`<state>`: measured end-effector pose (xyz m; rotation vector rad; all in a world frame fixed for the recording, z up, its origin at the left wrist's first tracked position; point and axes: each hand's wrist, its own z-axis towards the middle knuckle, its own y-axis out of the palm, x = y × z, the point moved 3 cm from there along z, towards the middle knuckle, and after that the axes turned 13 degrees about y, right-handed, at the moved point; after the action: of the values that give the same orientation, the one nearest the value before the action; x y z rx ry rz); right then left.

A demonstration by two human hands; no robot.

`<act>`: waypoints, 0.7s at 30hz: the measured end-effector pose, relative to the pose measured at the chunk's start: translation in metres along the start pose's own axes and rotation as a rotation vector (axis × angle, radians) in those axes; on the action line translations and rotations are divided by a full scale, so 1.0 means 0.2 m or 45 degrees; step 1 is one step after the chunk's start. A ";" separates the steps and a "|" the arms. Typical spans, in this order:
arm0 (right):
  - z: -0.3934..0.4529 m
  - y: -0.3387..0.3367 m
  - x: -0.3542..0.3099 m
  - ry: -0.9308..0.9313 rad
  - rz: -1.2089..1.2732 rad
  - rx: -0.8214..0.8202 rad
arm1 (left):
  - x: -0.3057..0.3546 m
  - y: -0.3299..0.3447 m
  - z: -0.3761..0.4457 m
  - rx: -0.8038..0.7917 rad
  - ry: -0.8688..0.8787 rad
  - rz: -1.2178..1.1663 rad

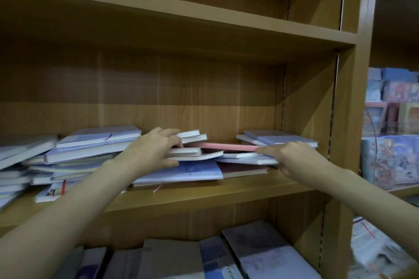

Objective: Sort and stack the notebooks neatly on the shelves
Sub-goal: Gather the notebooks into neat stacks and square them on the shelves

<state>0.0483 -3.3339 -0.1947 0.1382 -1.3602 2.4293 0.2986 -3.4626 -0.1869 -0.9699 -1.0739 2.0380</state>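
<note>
A messy heap of notebooks (86, 154) with pale blue and white covers lies across the middle wooden shelf (215, 192). In the middle of the heap, my left hand (154, 149) grips a small stack of white-edged notebooks (192, 153), fingers over the top and thumb under it. A pink notebook (226, 146) lies slanted between the two hands. My right hand (292, 156) grips the right end of a few flat notebooks (247, 158), fingers on top and thumb below. A large blue notebook (192, 171) lies underneath at the shelf front.
The shelf above (181, 16) holds nothing. The shelf below holds grey and blue notebooks (260, 253) laid flat. The wooden upright (344, 120) bounds the shelf on the right. Beyond it stand colourful packaged goods (392, 161) on another rack.
</note>
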 end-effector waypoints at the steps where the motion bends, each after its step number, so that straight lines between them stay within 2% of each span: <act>1: -0.03 -0.02 0.01 -0.008 0.005 -0.016 | 0.01 0.02 -0.02 0.007 0.002 0.006; 5: -0.08 -0.06 0.04 -0.038 0.010 -0.048 | 0.04 0.08 -0.09 0.130 -0.021 0.120; 8: -0.09 -0.05 -0.06 -0.057 -0.068 -0.089 | 0.08 0.10 -0.12 0.225 -0.024 0.228; 13: 0.04 0.13 -0.12 0.103 -0.299 -0.097 | 0.09 0.11 -0.25 0.387 0.044 0.211; 15: 0.10 0.17 -0.10 0.147 -0.346 -0.247 | 0.02 0.05 -0.34 0.503 0.065 0.231; 18: 0.11 0.14 -0.19 0.072 0.051 -0.613 | -0.13 -0.09 -0.47 0.679 0.009 0.304; 19: 0.10 0.11 -0.25 0.017 0.211 -0.642 | -0.17 -0.12 -0.49 0.696 -0.031 0.317; 21: 0.11 0.06 -0.37 -0.098 0.370 -0.537 | -0.18 -0.15 -0.48 0.657 -0.026 0.349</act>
<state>0.1109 -3.3766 -0.2115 -0.0799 -2.0140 2.3072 0.4039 -3.4392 -0.1877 -0.8540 -0.3924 2.3802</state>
